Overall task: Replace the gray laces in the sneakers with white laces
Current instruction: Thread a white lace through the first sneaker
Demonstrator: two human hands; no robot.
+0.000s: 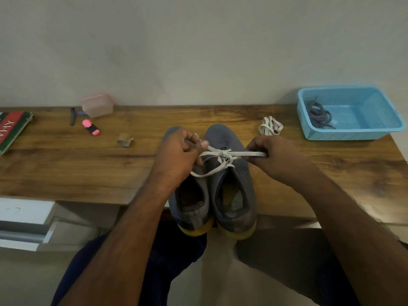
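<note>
Two gray sneakers with yellow soles stand side by side at the wooden table's front edge, heels toward me: the left sneaker [189, 204] and the right sneaker [234, 191]. A white lace [223, 154] is threaded in the right sneaker and crossed into a knot over its tongue. My left hand [178, 155] pinches one loop of this lace on the left. My right hand [271, 155] pinches the other loop on the right, pulled taut. A second white lace [270, 126] lies bundled on the table behind. Gray laces [319, 117] lie in the blue basket [344, 134].
A pink highlighter [91, 127], a black pen [72, 116], a pink plastic box [97, 105] and a small tape roll [124, 140] lie at the left back of the table [66, 164]. A book [11, 130] sits at the far left edge.
</note>
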